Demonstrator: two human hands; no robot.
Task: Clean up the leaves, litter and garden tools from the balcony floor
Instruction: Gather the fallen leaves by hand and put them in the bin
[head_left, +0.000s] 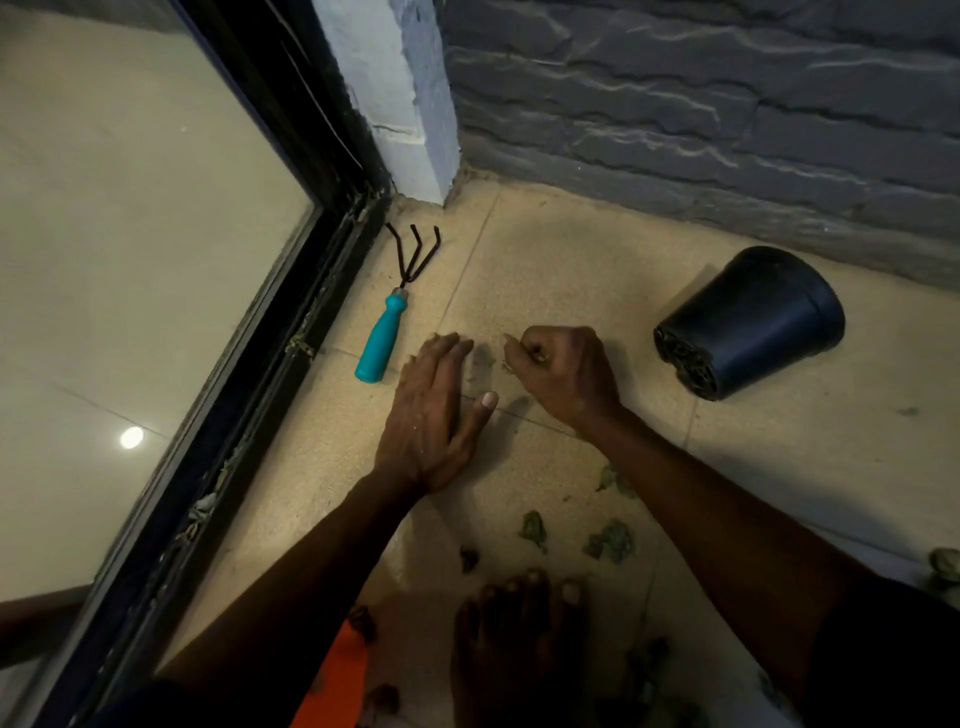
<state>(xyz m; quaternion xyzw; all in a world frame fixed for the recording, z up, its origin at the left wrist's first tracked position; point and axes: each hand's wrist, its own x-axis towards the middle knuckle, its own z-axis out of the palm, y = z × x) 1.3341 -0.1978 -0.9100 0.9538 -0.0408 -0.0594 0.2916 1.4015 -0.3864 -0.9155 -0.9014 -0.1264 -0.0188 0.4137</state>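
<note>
left hand (434, 415) presses beige tiles (545, 270) by grey wall (675, 130); right hand (563, 374) grips leaves (540, 357).

Bare floor (545, 270) between rake (397, 301) and pot (753, 322) (tipped over).

Tiled floor (561, 249): hand rake (388, 317), tipped pot (753, 322), leaves (613, 540).

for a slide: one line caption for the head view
Left hand flat on tiles, right hand clutching leaf bits, between teal-handled rake and tipped black pot
</note>
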